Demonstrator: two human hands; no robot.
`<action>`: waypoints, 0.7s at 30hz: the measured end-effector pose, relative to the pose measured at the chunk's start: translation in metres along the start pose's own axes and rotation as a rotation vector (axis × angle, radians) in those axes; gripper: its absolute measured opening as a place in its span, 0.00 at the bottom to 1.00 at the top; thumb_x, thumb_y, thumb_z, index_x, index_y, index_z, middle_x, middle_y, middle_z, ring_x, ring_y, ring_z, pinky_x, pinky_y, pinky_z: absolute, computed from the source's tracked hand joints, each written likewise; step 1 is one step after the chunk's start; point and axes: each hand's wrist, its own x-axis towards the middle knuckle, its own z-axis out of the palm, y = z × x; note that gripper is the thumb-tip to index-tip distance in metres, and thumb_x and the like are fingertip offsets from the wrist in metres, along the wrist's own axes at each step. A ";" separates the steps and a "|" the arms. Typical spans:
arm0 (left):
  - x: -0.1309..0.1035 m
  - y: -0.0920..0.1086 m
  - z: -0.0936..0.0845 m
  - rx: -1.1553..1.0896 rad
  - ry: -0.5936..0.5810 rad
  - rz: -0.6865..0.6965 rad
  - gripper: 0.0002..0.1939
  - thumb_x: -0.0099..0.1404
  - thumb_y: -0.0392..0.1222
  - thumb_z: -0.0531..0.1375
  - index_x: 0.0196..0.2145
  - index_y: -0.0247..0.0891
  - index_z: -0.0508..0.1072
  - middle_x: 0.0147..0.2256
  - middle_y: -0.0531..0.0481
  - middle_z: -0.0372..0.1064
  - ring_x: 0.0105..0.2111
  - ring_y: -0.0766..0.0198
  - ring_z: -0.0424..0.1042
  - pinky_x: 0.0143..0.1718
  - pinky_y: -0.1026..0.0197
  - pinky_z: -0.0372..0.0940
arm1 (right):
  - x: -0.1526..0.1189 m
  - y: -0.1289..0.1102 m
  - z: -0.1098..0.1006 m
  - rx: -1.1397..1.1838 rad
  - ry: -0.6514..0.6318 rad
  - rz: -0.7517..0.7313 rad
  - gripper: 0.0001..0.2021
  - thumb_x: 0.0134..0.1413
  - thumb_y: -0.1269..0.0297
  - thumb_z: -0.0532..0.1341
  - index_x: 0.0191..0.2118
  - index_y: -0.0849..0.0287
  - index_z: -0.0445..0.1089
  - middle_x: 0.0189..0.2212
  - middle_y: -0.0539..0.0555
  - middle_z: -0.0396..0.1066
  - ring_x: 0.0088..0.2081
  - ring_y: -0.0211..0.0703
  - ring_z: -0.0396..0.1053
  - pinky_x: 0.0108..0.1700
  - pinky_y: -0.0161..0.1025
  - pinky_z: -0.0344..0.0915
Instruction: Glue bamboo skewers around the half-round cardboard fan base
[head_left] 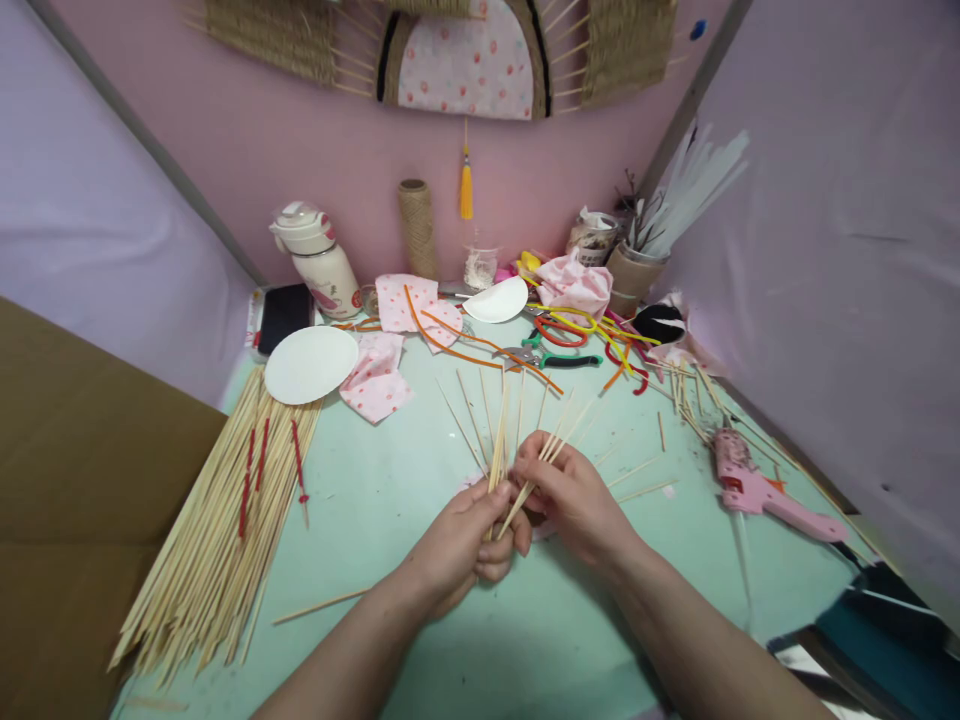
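My left hand (474, 535) is closed round a small bundle of thin wooden sticks (496, 450) that point up and away from me. Close beside it, my right hand (568, 495) pinches a few more wooden sticks (551, 452) between thumb and fingers, slanting up to the right. Both hands nearly touch over the table. Behind and under them, other sticks (470, 412) fan outward from a piece mostly hidden by my hands.
A large pile of sticks (217, 530) lies left, near a cardboard box (67, 480) and a white disc (311, 365). A pink glue gun (780, 503) rests right. Green-handled pliers (570, 361), orange strips (465, 352) and pink dotted cloth (377, 378) lie behind; a bottle (322, 265) stands back left.
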 end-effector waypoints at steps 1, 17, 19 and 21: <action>0.000 -0.001 0.000 0.003 -0.016 -0.010 0.22 0.64 0.59 0.61 0.36 0.36 0.65 0.23 0.55 0.65 0.15 0.78 0.41 0.16 0.69 0.36 | 0.000 -0.001 0.000 0.001 0.001 0.004 0.16 0.48 0.56 0.68 0.30 0.55 0.60 0.14 0.39 0.54 0.16 0.29 0.48 0.19 0.28 0.44; -0.001 0.001 0.001 -0.014 -0.005 -0.017 0.23 0.63 0.60 0.63 0.36 0.36 0.63 0.22 0.55 0.66 0.15 0.78 0.41 0.16 0.70 0.36 | -0.002 0.000 -0.004 -0.117 0.049 -0.054 0.17 0.48 0.51 0.68 0.29 0.56 0.62 0.17 0.42 0.60 0.17 0.31 0.55 0.20 0.30 0.49; -0.001 0.002 0.001 -0.023 -0.012 -0.014 0.22 0.63 0.59 0.63 0.36 0.36 0.64 0.23 0.55 0.66 0.15 0.78 0.41 0.16 0.70 0.36 | -0.004 0.000 -0.003 -0.087 -0.019 -0.037 0.16 0.50 0.52 0.68 0.30 0.55 0.62 0.20 0.44 0.63 0.17 0.32 0.60 0.20 0.31 0.52; -0.001 0.002 0.001 -0.019 -0.044 -0.029 0.23 0.63 0.60 0.63 0.36 0.36 0.64 0.23 0.55 0.66 0.15 0.79 0.41 0.16 0.69 0.36 | -0.004 -0.001 -0.003 -0.051 -0.058 -0.019 0.17 0.49 0.52 0.68 0.31 0.54 0.60 0.20 0.43 0.64 0.16 0.32 0.60 0.19 0.30 0.52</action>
